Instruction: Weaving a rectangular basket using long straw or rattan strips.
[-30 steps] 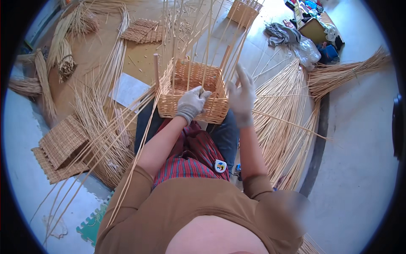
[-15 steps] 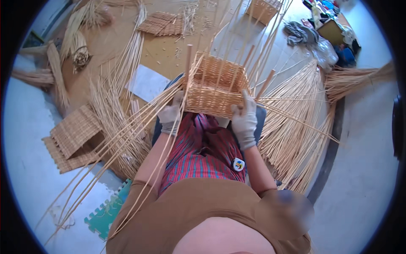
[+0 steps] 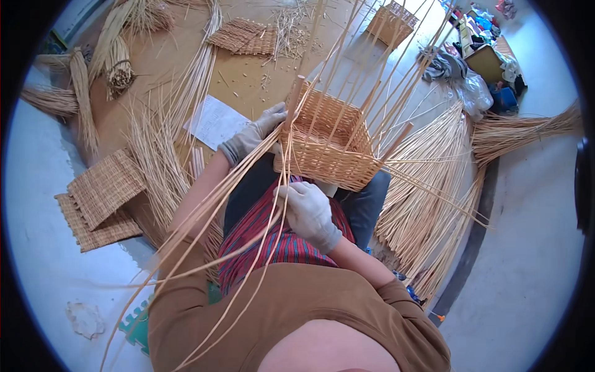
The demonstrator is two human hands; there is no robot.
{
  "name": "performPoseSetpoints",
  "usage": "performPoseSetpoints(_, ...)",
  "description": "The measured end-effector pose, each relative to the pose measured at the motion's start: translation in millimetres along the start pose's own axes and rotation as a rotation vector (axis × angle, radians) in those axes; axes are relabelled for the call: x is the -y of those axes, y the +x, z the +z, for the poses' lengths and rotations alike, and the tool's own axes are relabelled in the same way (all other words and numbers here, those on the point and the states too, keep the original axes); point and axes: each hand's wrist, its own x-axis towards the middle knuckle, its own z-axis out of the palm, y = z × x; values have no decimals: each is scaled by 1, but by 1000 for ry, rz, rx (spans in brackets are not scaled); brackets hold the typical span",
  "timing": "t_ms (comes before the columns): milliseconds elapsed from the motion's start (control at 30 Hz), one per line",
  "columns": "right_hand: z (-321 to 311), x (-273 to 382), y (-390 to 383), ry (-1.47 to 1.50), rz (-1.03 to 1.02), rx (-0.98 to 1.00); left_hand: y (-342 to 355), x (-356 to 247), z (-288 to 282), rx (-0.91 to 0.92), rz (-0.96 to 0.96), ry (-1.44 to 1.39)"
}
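A partly woven wicker basket (image 3: 325, 162) rests tilted on my lap, with thin upright stakes rising from its walls and thicker sticks at its corners. Gloved in grey-white, my left hand (image 3: 255, 134) is closed against the basket's left side, by the corner stick (image 3: 294, 102); its fingertips are partly hidden. In front of the basket, my right hand (image 3: 308, 212), in a matching glove, pinches thin wicker strands (image 3: 273, 230) below the left front corner. Those long strands trail down across my left arm. More loose strands (image 3: 434, 195) stick out at the basket's right corner.
A fan of wicker rods (image 3: 421, 204) spreads on the floor at right. More bundles (image 3: 119, 71) lie at left, near woven panels (image 3: 106, 186) and a white sheet (image 3: 217, 123). Another basket (image 3: 392, 26) stands at the far side, left of piled cloth and bags (image 3: 477, 80).
My right hand has left the basket's right front corner and moved left onto the strands. My left hand has shifted up along the left side. The basket has turned and moved slightly right.
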Motion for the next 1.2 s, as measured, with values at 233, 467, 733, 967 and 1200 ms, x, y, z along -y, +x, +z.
performPoseSetpoints(233, -38, -97, -41, 531, 718, -371, -4, -4, 44, -301, 3, 123)
performPoseSetpoints(467, -23, -149, -24, 848, 799, -779, -7, 7, 58, -413, 4, 78)
performPoseSetpoints(733, -35, -92, 152, -253, 96, -471, -6, 26, 88, -628, -105, -40)
performPoseSetpoints(967, -16, -145, -26, 696, 371, -731, -2, 37, 83, -782, -12, -129)
performPoseSetpoints(1200, -45, -164, -53, 836, 752, -532, -20, 4, 149, -1071, 1, 262)
